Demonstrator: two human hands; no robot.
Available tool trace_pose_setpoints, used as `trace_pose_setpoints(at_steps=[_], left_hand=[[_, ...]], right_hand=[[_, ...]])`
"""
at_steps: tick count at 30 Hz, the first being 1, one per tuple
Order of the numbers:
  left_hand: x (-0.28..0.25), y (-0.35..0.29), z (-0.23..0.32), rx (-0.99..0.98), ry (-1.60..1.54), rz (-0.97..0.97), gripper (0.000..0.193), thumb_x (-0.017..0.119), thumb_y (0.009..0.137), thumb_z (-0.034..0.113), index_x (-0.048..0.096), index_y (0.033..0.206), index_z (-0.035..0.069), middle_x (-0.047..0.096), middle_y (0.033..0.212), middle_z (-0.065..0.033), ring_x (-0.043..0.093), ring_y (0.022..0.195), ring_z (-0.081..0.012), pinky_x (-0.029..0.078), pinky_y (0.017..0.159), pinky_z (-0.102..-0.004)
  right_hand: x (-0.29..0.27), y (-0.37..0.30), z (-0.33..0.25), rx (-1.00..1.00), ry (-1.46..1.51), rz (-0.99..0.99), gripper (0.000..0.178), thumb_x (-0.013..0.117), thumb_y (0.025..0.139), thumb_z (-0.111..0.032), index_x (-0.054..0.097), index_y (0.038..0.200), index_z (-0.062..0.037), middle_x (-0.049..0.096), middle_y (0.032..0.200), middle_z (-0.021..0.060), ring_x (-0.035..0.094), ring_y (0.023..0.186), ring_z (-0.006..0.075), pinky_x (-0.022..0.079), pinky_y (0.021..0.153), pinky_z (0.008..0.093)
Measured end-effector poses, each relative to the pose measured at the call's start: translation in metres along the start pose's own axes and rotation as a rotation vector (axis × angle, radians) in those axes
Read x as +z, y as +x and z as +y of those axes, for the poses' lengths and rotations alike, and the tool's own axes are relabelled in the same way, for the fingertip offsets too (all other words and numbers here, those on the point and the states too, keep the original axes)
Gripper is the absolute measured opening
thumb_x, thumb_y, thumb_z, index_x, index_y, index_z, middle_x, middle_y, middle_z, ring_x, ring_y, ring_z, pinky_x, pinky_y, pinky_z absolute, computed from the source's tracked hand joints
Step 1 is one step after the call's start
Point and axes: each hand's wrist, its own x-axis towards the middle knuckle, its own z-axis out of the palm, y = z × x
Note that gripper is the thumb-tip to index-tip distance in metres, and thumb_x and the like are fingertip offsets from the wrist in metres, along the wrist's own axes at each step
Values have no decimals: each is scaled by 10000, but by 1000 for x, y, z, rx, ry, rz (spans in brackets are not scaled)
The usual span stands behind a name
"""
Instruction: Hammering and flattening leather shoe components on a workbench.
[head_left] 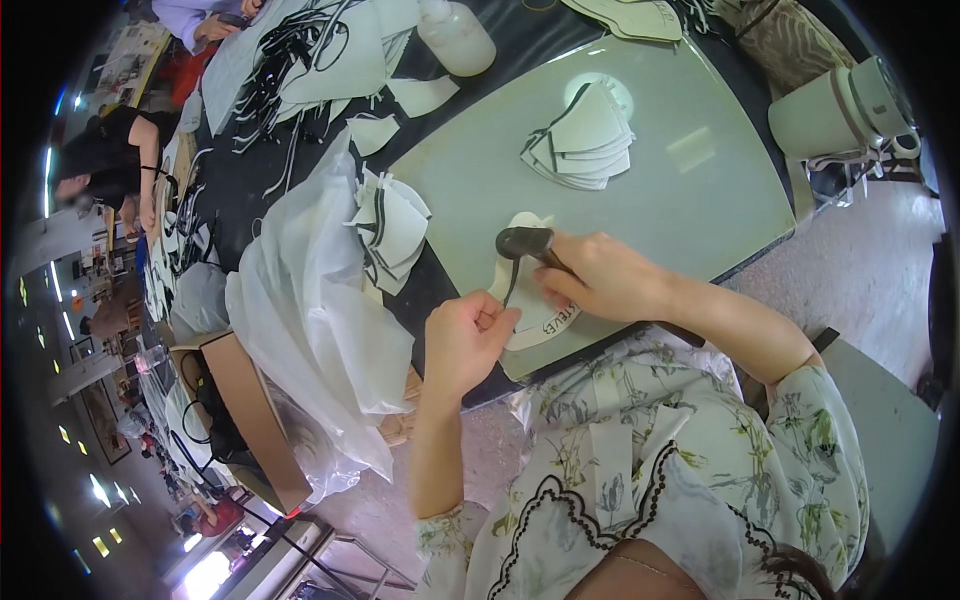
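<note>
My right hand is wrapped round the handle of a hammer, whose dark head rests over a curved white cut piece. This piece lies near the front edge of a greenish glass-like board. My left hand is closed in a pinch at the piece's left side, on a thin black strip that runs up to the hammer head. Exactly how the fingertips grip it is partly hidden. Farther back on the board is a fanned stack of white pieces with black edging, overlapping a white disc.
Left of the board lie more white pieces, a large translucent plastic bag and a cardboard box. Black straps and a plastic bottle are at the back. A pale lidded mug stands at right. Other people work at far left.
</note>
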Motion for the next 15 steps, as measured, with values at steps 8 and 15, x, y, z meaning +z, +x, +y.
trace_pose_setpoints(at_steps=[8, 15], left_hand=[[9, -17, 20, -1, 405, -9, 198, 748, 797, 197, 649, 770, 27, 686, 713, -98, 655, 623, -236, 485, 575, -351], [76, -51, -23, 702, 587, 351, 549, 729, 841, 301, 594, 1289, 12, 564, 1345, -154, 532, 1256, -324, 419, 1039, -468]], right_hand=[[-2, 0, 6, -25, -151, -9, 267, 538, 974, -223, 517, 962, 43, 659, 675, 161, 664, 678, 388, 516, 639, 465], [-4, 1, 13, 0, 89, -79, 282, 538, 977, -253, 529, 977, 29, 671, 730, 180, 664, 725, 396, 517, 655, 472]])
